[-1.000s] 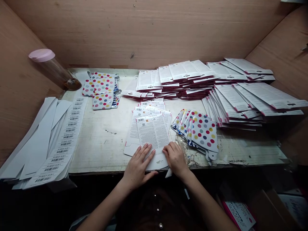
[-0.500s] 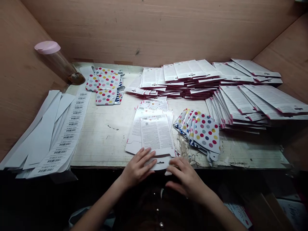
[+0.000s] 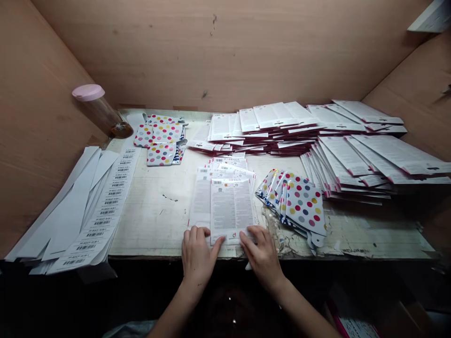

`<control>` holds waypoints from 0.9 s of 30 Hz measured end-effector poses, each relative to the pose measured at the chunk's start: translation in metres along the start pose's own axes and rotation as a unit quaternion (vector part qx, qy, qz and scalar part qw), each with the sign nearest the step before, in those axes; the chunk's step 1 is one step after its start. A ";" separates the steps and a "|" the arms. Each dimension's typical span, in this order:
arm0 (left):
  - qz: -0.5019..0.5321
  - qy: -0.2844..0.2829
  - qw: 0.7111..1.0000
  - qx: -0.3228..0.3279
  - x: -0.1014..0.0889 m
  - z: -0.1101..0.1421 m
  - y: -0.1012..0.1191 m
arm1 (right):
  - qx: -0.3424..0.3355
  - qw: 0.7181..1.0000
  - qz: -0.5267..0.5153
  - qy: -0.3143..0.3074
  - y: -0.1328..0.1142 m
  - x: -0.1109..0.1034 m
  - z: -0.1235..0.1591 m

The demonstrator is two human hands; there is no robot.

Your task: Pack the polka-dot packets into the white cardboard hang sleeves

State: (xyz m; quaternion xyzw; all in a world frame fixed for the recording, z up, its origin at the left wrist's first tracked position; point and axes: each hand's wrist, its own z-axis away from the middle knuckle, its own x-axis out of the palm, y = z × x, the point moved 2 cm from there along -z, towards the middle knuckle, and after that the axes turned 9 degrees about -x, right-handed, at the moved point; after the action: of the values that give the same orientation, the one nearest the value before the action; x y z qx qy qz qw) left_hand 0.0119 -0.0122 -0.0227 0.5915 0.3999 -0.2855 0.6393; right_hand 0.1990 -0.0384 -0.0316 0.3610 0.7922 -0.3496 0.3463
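A flat white cardboard packet [image 3: 232,206] with fine grey print and a barcode lies at the near middle of the table, over other white packets [image 3: 200,202]. My left hand [image 3: 198,253] is closed at its near left corner, thumb over the edge. At the near right corner, my right hand [image 3: 261,256] has its bent fingertips pressed on the packet. Something small and white peeks out under the right hand. Several polka-dot pouches [image 3: 303,204] lie fanned to the right of the packet.
Large piles of white packets [image 3: 282,117] fill the back and right. More polka-dot pouches [image 3: 164,134] lie at back left, beside a leaning bottle [image 3: 109,112] with a pink lid. Barcode label strips [image 3: 112,202] overhang the front edge at left. Wooden walls [image 3: 176,51] enclose the table.
The packet's flap with the hanging hole, earlier spread toward me, no longer shows. Both hands have shifted to the near corners, and the left fingers have left the packet's face. The view has tilted slightly.
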 end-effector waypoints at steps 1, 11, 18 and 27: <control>0.024 -0.031 0.999 -0.004 -0.004 -0.003 0.001 | -0.014 1.000 0.009 -0.010 -0.004 -0.001 0.000; 0.118 -0.003 0.991 -0.066 -0.036 -0.047 0.014 | -0.140 0.982 0.106 0.071 0.058 -0.056 -0.114; 0.062 0.068 0.990 -0.110 -0.003 -0.064 0.006 | 0.064 0.986 0.156 -0.003 0.182 -0.077 -0.261; 0.565 0.032 0.809 -0.159 -0.026 -0.056 0.009 | 0.250 0.790 -0.545 -0.126 0.009 -0.032 -0.094</control>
State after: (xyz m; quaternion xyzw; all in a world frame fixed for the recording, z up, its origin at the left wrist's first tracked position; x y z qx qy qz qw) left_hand -0.0037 0.0412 0.0051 0.6116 0.0552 0.2127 0.7600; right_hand 0.1942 0.0310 0.0400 -0.1037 0.6920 -0.7084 0.0926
